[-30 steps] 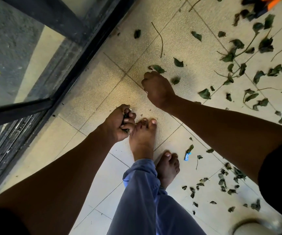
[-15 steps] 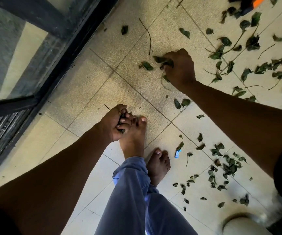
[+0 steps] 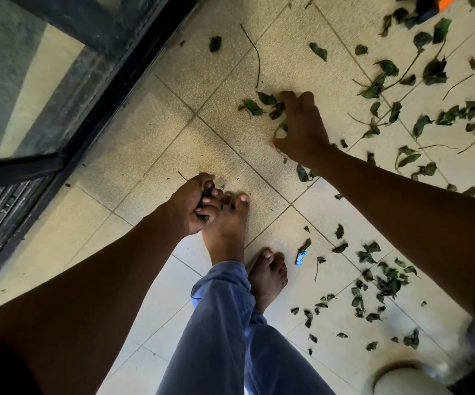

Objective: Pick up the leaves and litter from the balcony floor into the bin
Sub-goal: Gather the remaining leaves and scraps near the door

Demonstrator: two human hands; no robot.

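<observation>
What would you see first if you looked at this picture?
Green leaves lie scattered over the pale tiled floor, mostly to the right. The right hand reaches down to a few leaves in the middle, while the left hand grips a bunch just beside a bare foot. A small blue wrapper lies near the other foot.

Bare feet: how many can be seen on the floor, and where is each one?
2. One foot is beside the left hand, which grips leaves. The other foot is behind it, near the blue wrapper. None appears hidden.
</observation>
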